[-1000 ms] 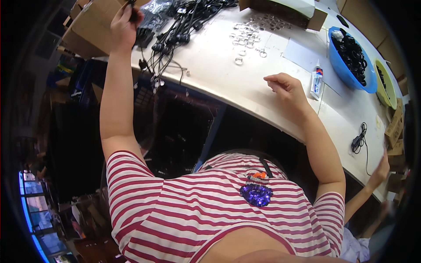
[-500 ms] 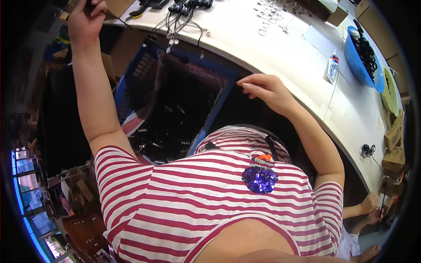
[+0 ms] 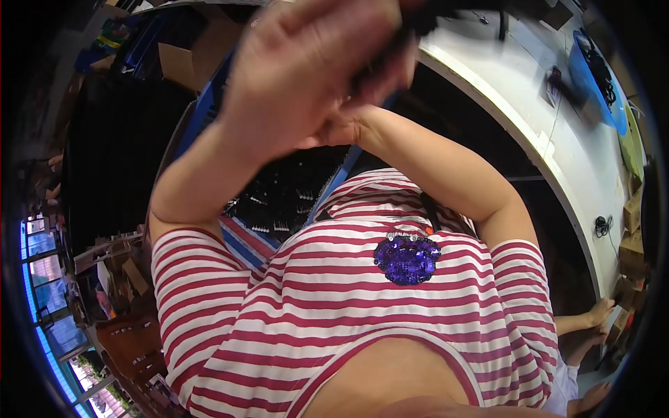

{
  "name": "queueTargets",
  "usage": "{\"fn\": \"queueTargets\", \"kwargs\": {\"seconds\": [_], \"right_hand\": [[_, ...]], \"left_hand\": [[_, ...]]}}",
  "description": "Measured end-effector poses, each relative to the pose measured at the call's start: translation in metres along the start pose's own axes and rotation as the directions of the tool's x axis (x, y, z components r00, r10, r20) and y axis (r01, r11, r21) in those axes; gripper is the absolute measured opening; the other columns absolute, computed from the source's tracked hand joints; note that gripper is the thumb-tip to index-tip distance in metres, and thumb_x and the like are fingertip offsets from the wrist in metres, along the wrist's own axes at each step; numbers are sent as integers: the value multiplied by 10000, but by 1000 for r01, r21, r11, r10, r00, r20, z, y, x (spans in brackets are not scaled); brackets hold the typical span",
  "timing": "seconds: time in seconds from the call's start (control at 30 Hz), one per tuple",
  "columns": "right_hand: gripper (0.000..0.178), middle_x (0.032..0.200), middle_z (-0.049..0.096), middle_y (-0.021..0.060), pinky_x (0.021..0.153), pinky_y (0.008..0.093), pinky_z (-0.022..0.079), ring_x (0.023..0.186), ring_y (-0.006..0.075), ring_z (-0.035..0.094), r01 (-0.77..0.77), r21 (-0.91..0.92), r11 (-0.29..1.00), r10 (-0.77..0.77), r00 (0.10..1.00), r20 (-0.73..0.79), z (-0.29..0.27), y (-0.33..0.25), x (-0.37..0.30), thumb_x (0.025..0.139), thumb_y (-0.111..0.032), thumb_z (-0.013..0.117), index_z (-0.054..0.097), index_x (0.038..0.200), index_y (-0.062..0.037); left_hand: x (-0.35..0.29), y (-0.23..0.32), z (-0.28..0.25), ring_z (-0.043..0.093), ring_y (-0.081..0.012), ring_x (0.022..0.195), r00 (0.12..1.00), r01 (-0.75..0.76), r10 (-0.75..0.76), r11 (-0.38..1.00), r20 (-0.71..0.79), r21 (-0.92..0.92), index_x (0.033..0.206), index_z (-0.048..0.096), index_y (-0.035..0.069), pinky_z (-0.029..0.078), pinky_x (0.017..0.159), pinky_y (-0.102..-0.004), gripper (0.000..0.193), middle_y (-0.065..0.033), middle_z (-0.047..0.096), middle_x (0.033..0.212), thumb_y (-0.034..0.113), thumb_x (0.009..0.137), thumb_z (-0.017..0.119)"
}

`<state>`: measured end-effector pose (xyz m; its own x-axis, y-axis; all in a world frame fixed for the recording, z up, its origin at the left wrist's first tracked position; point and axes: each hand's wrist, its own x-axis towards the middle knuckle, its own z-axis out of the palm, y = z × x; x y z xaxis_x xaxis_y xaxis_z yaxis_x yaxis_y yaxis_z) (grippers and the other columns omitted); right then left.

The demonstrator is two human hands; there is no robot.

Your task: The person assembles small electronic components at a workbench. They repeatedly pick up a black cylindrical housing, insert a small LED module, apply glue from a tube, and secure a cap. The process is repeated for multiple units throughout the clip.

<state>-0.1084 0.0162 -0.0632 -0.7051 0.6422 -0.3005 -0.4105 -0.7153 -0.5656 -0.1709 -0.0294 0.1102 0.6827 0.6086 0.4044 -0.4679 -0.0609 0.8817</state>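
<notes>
My left hand [image 3: 306, 70] is raised large in front of the head camera and smeared by motion. Its fingers are bent around a black item [image 3: 380, 66], too blurred to name, with a dark part stretching toward the upper right. Behind and below it is my right hand [image 3: 341, 129], close to the left wrist. Its fingers are mostly hidden, so what it holds does not show. Under both hands stands a blue plastic crate [image 3: 333, 184], holding many black pieces [image 3: 279, 195] with small silvery tips. Both forearms cover part of the crate.
A white worktable [image 3: 571, 157] curves along the right. On it are a blue bowl [image 3: 614, 120] of black pieces, a green bowl [image 3: 633, 150] and a coiled black cord [image 3: 603, 225]. Another person's hand [image 3: 600, 312] is at the lower right. A cardboard box [image 3: 175, 66] stands upper left.
My left hand has come from the far upper left to the middle, nearer the camera. My right hand has moved left from beside the table edge to meet it.
</notes>
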Motion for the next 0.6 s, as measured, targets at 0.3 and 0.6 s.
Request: {"fn": "queueTargets", "kwargs": {"seconds": [0.3, 0.6], "right_hand": [[208, 657, 466, 17, 485, 242, 368, 580, 96, 442, 153, -926, 346, -272, 961, 58, -14, -50, -72, 863, -198, 507, 557, 992, -42], [257, 527, 425, -35, 451, 195, 313, 470, 45, 385, 285, -799, 529, -548, 834, -64, -42, -19, -215, 905, -245, 474, 599, 920, -22]], "left_hand": [[-76, -113, -11, 591, -206, 734, 973, 114, -227, 632, 42, 766, 976, 605, 13, 468, 688, -291, 170, -114, 604, 845, 44, 819, 547], [-35, -139, 3, 571, -181, 854, 982, 133, -48, 858, -180, 497, 1023, 553, 29, 464, 742, -330, 377, -69, 574, 922, 374, 880, 499]]}}
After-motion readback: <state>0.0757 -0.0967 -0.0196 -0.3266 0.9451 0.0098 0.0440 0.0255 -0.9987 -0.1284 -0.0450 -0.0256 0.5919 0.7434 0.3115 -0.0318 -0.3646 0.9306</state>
